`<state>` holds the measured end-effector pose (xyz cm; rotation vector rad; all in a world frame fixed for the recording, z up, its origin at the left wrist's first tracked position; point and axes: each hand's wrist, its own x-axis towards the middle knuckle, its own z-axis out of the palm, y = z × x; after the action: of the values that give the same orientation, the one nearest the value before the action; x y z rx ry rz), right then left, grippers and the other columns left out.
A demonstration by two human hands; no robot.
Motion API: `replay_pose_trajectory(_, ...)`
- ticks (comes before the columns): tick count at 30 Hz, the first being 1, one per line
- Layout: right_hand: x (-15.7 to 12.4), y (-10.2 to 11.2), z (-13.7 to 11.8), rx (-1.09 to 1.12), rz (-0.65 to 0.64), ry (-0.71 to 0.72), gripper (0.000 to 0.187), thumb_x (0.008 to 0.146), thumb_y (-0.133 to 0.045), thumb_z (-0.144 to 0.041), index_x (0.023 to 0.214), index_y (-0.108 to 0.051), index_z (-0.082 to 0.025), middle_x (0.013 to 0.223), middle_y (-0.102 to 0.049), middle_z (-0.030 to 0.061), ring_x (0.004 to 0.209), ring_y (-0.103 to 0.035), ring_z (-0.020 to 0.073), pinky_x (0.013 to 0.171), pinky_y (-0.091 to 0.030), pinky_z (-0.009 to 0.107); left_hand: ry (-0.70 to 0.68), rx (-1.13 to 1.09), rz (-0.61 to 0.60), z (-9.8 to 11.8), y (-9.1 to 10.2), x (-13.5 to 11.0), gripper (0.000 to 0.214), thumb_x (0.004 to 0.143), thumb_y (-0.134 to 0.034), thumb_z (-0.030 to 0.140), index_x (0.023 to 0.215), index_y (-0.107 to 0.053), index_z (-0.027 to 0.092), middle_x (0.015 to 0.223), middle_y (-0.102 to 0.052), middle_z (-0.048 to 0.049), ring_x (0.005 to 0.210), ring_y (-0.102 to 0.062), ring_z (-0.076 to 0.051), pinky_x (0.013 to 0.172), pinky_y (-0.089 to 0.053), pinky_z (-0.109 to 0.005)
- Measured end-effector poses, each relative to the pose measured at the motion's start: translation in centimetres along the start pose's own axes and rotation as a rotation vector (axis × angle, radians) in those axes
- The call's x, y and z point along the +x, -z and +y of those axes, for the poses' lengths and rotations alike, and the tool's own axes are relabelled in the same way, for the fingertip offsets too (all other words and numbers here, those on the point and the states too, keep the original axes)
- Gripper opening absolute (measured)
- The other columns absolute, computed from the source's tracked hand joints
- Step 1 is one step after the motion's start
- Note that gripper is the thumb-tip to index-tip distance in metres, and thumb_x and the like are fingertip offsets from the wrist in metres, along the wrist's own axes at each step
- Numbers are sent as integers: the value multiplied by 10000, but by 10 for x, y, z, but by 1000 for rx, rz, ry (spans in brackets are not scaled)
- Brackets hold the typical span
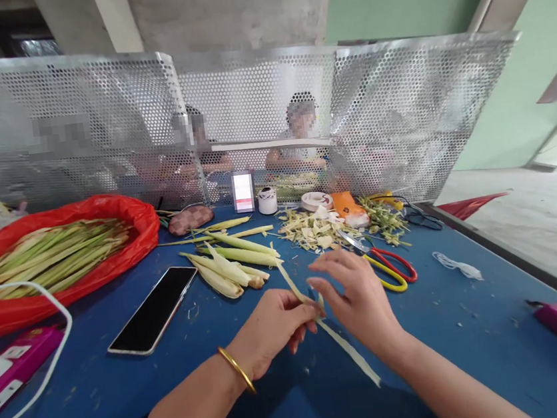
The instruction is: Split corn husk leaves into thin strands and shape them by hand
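- the left hand (272, 327), wearing a gold bangle (236, 368), is pinching a pale leaf strip (347, 349) between thumb and fingertips, the other fingers curling loosely under.
- the right hand (362, 300) is gripping the same strip just beside the left thumb, its forefinger and thumb closing on it while the remaining fingers are spreading out above.
- the leaf strip is running slantwise between both hands, one end lying on the blue table (474, 334) near the person, the other pointing up toward the cut pieces (229, 268).
- those pale cut pieces are lying together beside a phone (154, 310); as a judgement, they are looking like work already done.
- a heap of scraps (311, 232) is sitting past the scissors (390, 266), suggesting a fair amount of trimming is over.
- the red bag (145, 231) is holding many green leaf stalks (52, 251), so much stock seems to be waiting untouched.
- other people are sitting behind the perforated metal screen (397, 101), well apart from these hands.
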<state>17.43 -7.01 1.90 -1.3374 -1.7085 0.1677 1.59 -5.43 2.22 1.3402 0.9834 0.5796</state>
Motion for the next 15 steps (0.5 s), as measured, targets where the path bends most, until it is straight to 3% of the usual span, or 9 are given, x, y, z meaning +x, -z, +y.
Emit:
replay_pose_trajectory(3, -2, -2, -7, 218, -278, -111, 187, 834, -604, -318, 698, -685, -217, 783, -670, 34, 761, -619, 198, 740, -453, 326, 26, 45, -40, -1, -4, -3, 207, 710, -567, 316, 599, -597, 144, 554, -560, 2, 410, -386, -69, 370, -302, -191)
replay_pose_trajectory(5, -4, -4, -11, 409, -348, -284, 198, 803, -633, -335, 660, -653, -200, 745, -649, 20, 616, -606, 157, 593, -461, 282, 38, 74, -51, -3, -6, -5, 216, 712, -555, 315, 596, -609, 141, 539, -567, -5, 394, -384, -68, 372, -301, -194)
replay_pose_trajectory(10, -8, -8, -16, 728, -346, -559, 216, 743, -657, -364, 665, -536, -203, 540, -531, -51, 363, -506, 109, 350, -383, 233, 55, 79, -54, -5, -9, -6, 312, 739, -549, 385, 606, -660, 125, 580, -635, -44, 380, -397, -70, 378, -303, -204)
replay_pose_trajectory(12, -9, -10, -16, 766, -354, -591, 223, 751, -634, -382, 685, -502, -213, 506, -491, -71, 337, -486, 109, 321, -367, 226, 46, 61, -51, -5, -10, -6, 301, 742, -536, 361, 597, -662, 129, 585, -639, -41, 374, -389, -66, 379, -294, -202)
replay_pose_trajectory(15, -11, -11, -15, 711, -322, -558, 198, 772, -608, -357, 687, -502, -213, 530, -480, -67, 385, -485, 105, 356, -370, 223, 41, 120, -46, -3, -9, -7, 295, 737, -534, 325, 543, -654, 137, 423, -510, 14, 342, -349, -63, 382, -267, -201)
